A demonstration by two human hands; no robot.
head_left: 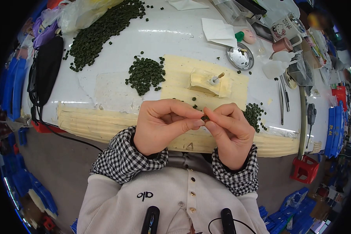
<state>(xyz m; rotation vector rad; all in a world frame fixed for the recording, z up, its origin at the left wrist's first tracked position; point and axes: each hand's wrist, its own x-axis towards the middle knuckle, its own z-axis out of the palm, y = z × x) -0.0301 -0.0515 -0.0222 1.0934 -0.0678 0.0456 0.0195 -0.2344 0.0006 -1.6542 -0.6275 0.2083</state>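
My left hand and my right hand meet above the table's near edge, thumb and forefinger of each pinched together. Between the fingertips is a small dark green part, mostly covered by the fingers. Just beyond my hands, a yellow block with a peg standing in it rests on a yellow sheet. A pile of small dark green parts lies at the sheet's left side. Beside my right hand is a smaller pile of such parts; a few loose ones lie near my left fingers.
A large heap of green parts spreads at the far left, near a black pouch. To the right are a round metal dish, tweezers, a white mug and plastic bottles. Yellow padding lines the near edge.
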